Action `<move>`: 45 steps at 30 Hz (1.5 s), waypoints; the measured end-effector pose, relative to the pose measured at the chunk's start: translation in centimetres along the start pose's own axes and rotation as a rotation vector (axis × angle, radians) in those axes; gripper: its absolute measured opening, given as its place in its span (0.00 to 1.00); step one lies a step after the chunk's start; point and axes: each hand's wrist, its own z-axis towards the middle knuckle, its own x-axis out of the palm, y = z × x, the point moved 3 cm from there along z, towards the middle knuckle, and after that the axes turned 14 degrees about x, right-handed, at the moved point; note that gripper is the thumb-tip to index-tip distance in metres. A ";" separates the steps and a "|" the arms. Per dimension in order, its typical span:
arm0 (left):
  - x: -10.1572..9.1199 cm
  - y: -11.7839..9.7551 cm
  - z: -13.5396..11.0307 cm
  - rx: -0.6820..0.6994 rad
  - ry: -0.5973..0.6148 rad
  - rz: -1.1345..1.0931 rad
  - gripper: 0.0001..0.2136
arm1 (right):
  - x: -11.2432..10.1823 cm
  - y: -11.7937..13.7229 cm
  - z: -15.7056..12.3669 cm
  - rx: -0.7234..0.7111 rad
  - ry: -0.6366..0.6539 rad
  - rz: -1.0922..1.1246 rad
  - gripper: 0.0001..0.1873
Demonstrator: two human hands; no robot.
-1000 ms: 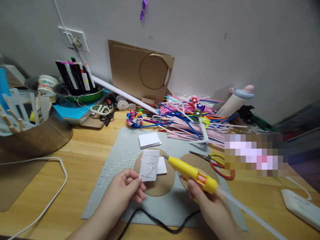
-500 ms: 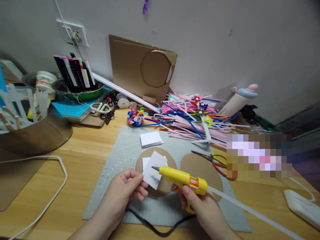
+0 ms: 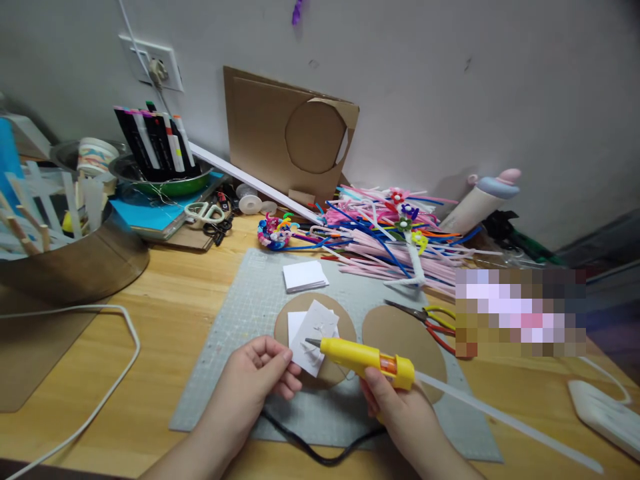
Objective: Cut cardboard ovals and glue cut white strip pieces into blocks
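Observation:
Between its thumb and fingers, my left hand [image 3: 267, 367] pinches the lower left edge of a white paper card [image 3: 320, 327] that has glue marks on it. My right hand [image 3: 395, 403] is closed around the handle of a yellow hot glue gun [image 3: 353, 353], whose metal nozzle points left, over the card. A long translucent glue stick [image 3: 505, 417] sticks out of the gun's back. Below the held card, more white paper lies on a round cardboard disc [image 3: 335, 303]. A second cardboard disc [image 3: 395, 333] lies to the right, partly behind the gun and my right hand.
A grey cutting mat [image 3: 230, 313] carries the discs and a stack of white cards [image 3: 304, 275]. Pliers [image 3: 433, 323] lie at its right edge. Behind are pipe cleaners [image 3: 370, 247] and a cut cardboard sheet [image 3: 260, 127]. A black cord [image 3: 320, 457] crosses the mat's front.
The glue gun's nozzle has shifted slightly down across the card, and more glue strands show on it. My left hand keeps its pinch. The whole view has shifted a little.

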 end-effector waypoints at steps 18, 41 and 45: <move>0.0 0.0 0.0 0.000 -0.007 0.021 0.18 | -0.4 0.9 -0.1 -0.090 0.001 -0.104 0.26; 0.1 0.2 0.1 0.034 0.018 0.059 0.18 | -0.6 1.5 -0.3 -0.160 -0.040 -0.095 0.26; 0.2 0.1 0.0 0.036 0.028 0.067 0.18 | -0.5 1.2 0.0 -0.133 -0.056 -0.097 0.25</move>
